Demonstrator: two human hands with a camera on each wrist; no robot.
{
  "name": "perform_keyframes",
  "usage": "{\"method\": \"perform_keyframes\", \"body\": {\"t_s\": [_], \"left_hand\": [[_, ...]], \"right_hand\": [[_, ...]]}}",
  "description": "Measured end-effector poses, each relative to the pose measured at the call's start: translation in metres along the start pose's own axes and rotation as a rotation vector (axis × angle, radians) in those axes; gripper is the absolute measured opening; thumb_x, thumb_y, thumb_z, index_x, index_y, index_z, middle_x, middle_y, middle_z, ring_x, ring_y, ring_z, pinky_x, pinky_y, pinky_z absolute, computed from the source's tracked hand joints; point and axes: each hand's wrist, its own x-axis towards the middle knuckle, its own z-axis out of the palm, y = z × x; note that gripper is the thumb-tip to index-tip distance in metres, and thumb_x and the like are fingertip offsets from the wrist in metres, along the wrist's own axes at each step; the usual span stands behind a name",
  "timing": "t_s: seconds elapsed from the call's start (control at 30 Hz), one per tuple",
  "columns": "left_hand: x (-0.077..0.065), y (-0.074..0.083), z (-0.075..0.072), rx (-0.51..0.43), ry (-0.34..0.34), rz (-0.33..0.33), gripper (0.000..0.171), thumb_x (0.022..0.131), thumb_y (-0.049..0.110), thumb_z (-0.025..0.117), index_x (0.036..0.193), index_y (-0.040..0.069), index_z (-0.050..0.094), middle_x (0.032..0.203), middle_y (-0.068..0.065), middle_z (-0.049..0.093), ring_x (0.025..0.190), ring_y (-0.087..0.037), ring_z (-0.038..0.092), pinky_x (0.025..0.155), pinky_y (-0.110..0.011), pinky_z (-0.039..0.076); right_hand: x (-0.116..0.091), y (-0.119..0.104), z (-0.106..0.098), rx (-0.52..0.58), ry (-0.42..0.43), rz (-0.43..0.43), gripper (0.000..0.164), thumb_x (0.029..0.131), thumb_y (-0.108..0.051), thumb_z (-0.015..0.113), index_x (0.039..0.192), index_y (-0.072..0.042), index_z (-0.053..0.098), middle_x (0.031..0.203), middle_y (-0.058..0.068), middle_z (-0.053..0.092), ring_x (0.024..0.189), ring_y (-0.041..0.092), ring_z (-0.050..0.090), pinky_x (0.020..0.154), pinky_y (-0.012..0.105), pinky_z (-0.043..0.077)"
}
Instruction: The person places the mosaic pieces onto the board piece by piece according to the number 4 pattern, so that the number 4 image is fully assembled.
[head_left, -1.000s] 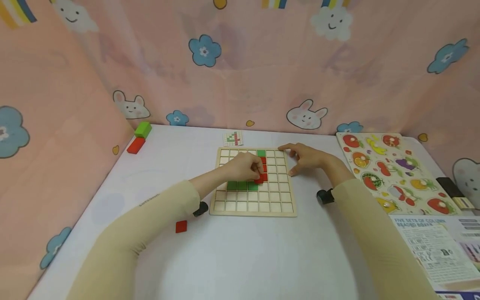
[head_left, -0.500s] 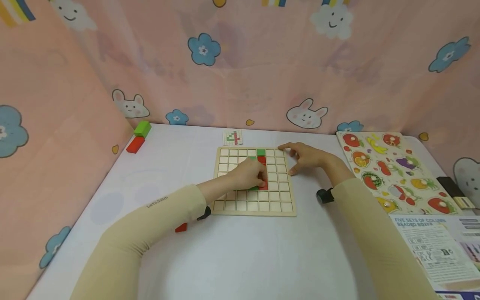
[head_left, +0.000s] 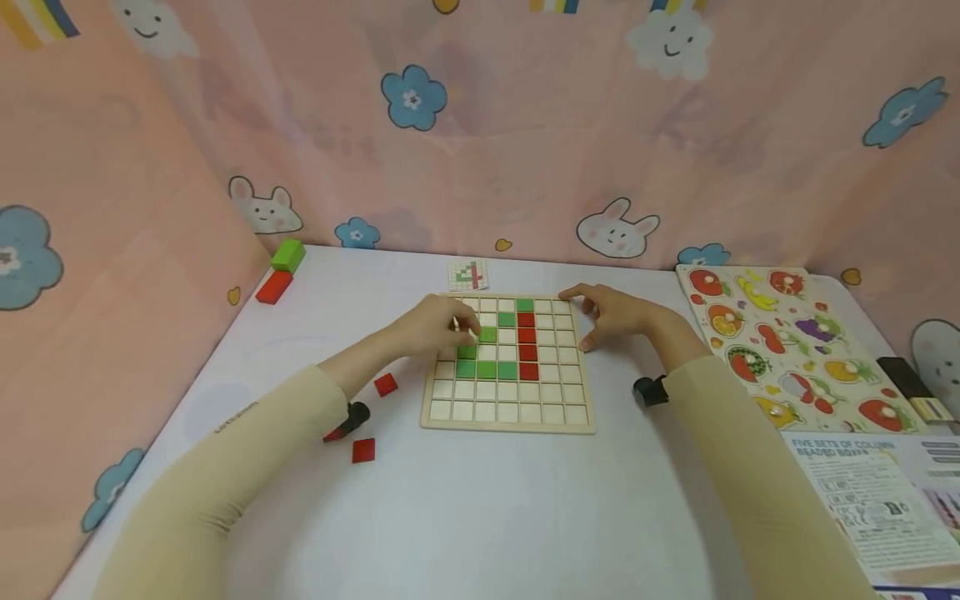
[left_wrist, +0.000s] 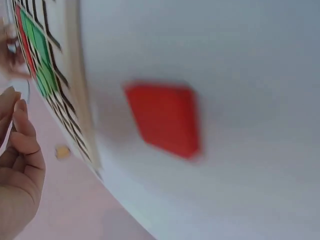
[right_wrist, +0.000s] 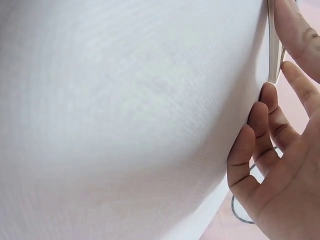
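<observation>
A wooden grid board (head_left: 506, 429) lies on the table, with several green tiles (head_left: 486, 369) and a column of red tiles (head_left: 528, 352) in its cells. Over the board's left side is my left hand (head_left: 429, 325), fingers loosely curled. Its thumb and fingertips come close together in the left wrist view, and nothing shows between them. My right hand (head_left: 618, 315) touches the board's right edge with the thumb and its far right corner with the index finger. Left of the board lie loose red tiles (head_left: 386, 384); one, partly hidden by the left wrist camera, appears below that wrist.
Behind the board lies a small pattern card (head_left: 468, 276). At the far left are a green block (head_left: 288, 256) and a red block (head_left: 274, 287). A fruit puzzle board (head_left: 780, 342) and a printed box (head_left: 877, 500) occupy the right side. A patterned pink cloth stands behind the table.
My left hand set a red tile at the bottom of the red column, let go, and moved left across the board. My right hand stays at the board's edge.
</observation>
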Motion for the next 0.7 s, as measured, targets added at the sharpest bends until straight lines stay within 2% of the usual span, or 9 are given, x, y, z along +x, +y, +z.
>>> {"method": "perform_keyframes", "body": {"t_s": [0.1,0.2,0.37,0.53,0.7], "left_hand": [[-0.017,-0.022,-0.016,0.004,-0.031,-0.055,0.009,0.091,0.013,0.068,0.097,0.011,0.074,0.091,-0.004,0.069,0.081,-0.017,0.058,0.072,-0.026,0.048],[-0.036,-0.043,-0.030,0.004,-0.098,-0.118,0.007,0.089,0.011,0.068,0.094,0.012,0.073,0.089,-0.003,0.070,0.080,-0.017,0.058,0.069,-0.026,0.048],[-0.066,-0.068,-0.043,0.021,-0.215,-0.230,0.009,0.085,0.015,0.075,0.094,0.018,0.072,0.090,0.000,0.067,0.087,-0.019,0.056,0.075,-0.028,0.047],[-0.084,-0.081,-0.043,-0.001,-0.247,-0.252,0.026,0.079,0.018,0.081,0.102,0.026,0.072,0.099,-0.002,0.063,0.095,-0.020,0.054,0.079,-0.030,0.046],[-0.086,-0.081,-0.034,-0.022,-0.248,-0.220,0.034,0.078,0.016,0.083,0.106,0.031,0.072,0.107,-0.002,0.061,0.102,-0.021,0.052,0.082,-0.030,0.048]], "right_hand": [[0.000,-0.001,-0.001,-0.003,0.000,0.009,0.091,0.075,-0.018,0.085,0.151,-0.021,0.035,0.132,0.019,0.044,0.112,0.032,0.042,0.095,0.047,0.039],[0.000,-0.001,-0.001,-0.003,-0.002,0.013,0.090,0.075,-0.017,0.084,0.150,-0.021,0.035,0.130,0.019,0.045,0.111,0.032,0.042,0.095,0.046,0.039],[0.001,-0.002,-0.001,0.001,-0.005,0.011,0.090,0.075,-0.018,0.085,0.150,-0.021,0.035,0.134,0.019,0.044,0.112,0.032,0.042,0.097,0.048,0.040],[0.001,-0.001,-0.001,-0.002,-0.002,0.012,0.090,0.075,-0.018,0.084,0.150,-0.022,0.035,0.133,0.019,0.044,0.113,0.032,0.042,0.097,0.048,0.039],[0.001,0.000,-0.001,-0.005,-0.002,0.007,0.090,0.075,-0.018,0.084,0.150,-0.021,0.035,0.130,0.019,0.044,0.112,0.032,0.041,0.096,0.047,0.039]]}}
